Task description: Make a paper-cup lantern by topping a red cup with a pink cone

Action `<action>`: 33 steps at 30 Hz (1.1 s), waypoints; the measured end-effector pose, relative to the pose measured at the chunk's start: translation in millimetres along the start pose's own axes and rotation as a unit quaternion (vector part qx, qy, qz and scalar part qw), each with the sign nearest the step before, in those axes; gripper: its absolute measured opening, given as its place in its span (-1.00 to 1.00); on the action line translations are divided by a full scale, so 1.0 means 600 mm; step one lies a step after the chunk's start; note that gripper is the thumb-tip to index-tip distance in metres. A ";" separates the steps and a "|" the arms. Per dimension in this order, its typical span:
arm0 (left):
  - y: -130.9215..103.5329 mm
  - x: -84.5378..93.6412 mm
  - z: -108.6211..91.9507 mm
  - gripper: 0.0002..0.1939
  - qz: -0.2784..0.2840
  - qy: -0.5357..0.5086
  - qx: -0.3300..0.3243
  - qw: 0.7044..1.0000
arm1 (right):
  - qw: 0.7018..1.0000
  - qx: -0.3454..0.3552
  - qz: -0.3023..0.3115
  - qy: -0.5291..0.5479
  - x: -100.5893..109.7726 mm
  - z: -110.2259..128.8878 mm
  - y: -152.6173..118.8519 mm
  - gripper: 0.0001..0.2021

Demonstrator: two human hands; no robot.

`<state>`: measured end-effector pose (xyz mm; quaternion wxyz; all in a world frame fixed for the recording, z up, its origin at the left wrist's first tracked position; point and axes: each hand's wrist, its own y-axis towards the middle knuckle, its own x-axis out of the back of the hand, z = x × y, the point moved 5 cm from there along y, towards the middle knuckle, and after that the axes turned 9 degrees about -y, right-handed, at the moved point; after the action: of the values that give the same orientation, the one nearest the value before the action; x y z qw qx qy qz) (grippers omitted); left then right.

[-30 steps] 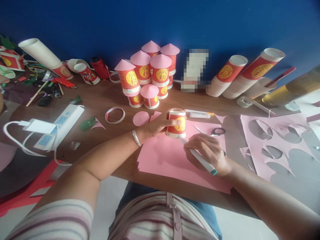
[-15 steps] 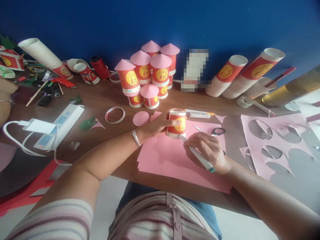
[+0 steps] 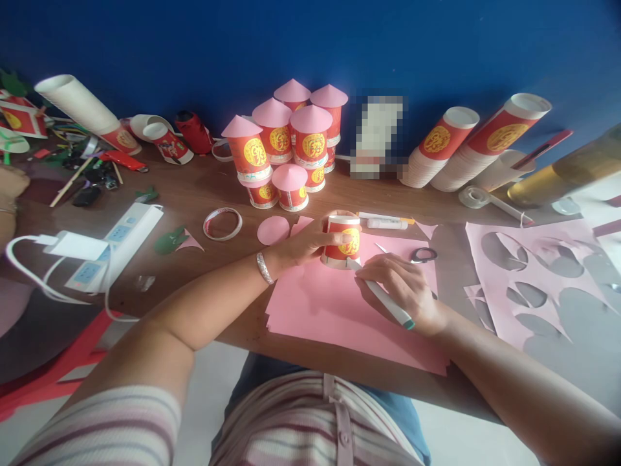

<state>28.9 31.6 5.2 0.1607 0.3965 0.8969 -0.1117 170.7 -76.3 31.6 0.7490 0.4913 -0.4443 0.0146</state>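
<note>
My left hand [image 3: 317, 239] is wrapped round a red and white paper cup [image 3: 343, 244] with a yellow emblem, above pink paper sheets [image 3: 320, 304]. Short dark marks show on the cup's white lower band. In my right hand [image 3: 405, 288] is a white marker [image 3: 388, 304] with a green end, its tip at the lower right of that band. Scissors [image 3: 424, 255] lie just beyond my right hand. Behind the cup are a white pen [image 3: 387, 224] and a pink paper disc [image 3: 273, 230].
Several cups with pink cone tops [image 3: 312, 133] stand behind. Cup stacks [image 3: 439, 139] lean at the back right, near a tape roll [image 3: 474, 197]. Cut pink paper [image 3: 499, 291] lies right. On the left are a power strip [image 3: 121, 243], a paper ring [image 3: 222, 224] and another person's arm [image 3: 10, 200].
The marker tip has shifted slightly left and up along the cup's lower band, where a dark mark now shows more clearly. My left hand holds the cup in the same place.
</note>
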 end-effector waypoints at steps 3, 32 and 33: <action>-0.001 -0.001 0.001 -0.56 0.003 0.000 0.004 1.000 | 1.000 0.000 -0.001 -0.007 0.000 -0.001 -0.001 -0.72; 0.001 0.013 0.015 -0.41 -0.014 -0.074 0.018 0.997 | 0.999 0.036 -0.012 0.019 0.008 0.015 0.004 -0.71; 0.002 0.014 0.016 -0.42 -0.017 -0.081 0.020 0.996 | 0.999 0.035 -0.009 0.023 0.007 0.016 0.004 -0.71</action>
<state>26.2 34.8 -6.9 0.2230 0.3734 0.8854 -0.1637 166.2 -84.1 37.3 0.7415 0.5207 -0.4217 0.0346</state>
